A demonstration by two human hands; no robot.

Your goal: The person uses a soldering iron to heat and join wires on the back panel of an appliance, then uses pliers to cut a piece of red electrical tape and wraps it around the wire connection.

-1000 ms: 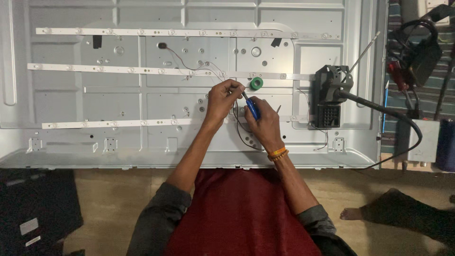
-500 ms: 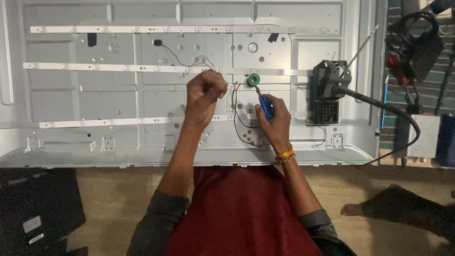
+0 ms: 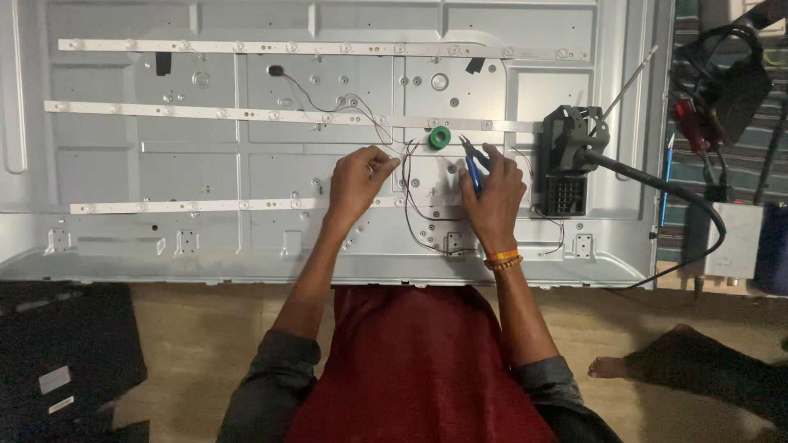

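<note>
Blue-handled cutters (image 3: 473, 168) sit in the right hand (image 3: 492, 193), fingers curled shut round the grips so the tips point up toward the green tape roll (image 3: 440, 137). The left hand (image 3: 357, 179) pinches thin wires (image 3: 410, 205) between closed fingertips, apparently to keep them taut. Both rest on the grey metal panel (image 3: 246, 164) between white light strips (image 3: 205, 111); a black stand (image 3: 566, 164) sits to the right.

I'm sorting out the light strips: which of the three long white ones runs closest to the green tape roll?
The middle strip; the green tape roll sits at its right end, while the others lie well above and below.
</note>
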